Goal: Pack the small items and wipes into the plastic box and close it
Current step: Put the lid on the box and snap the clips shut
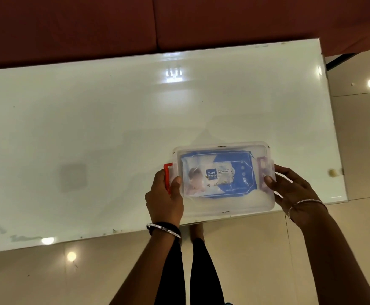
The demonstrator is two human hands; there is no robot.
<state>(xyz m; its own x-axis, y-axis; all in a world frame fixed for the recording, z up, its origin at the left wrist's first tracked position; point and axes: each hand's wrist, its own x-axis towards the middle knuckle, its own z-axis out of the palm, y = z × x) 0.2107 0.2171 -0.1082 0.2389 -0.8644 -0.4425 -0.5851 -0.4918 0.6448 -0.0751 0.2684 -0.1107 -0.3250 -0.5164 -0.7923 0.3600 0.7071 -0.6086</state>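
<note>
Two hands on the plastic box (223,208) at the table's (91,128) near edge.
Left hand (165,198) grips the red latch (167,172), wipes (220,175) sit under the lid, right hand (294,188) clamps the right end. A half-clicked latch could let the lid pop, or the box could slide off.

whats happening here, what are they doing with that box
A person is holding a clear plastic box at the near edge of a white table, one hand at each end. The left hand is on the red latch; the right hand grips the other end. A blue wipes pack shows through the lid, which is on.
</note>
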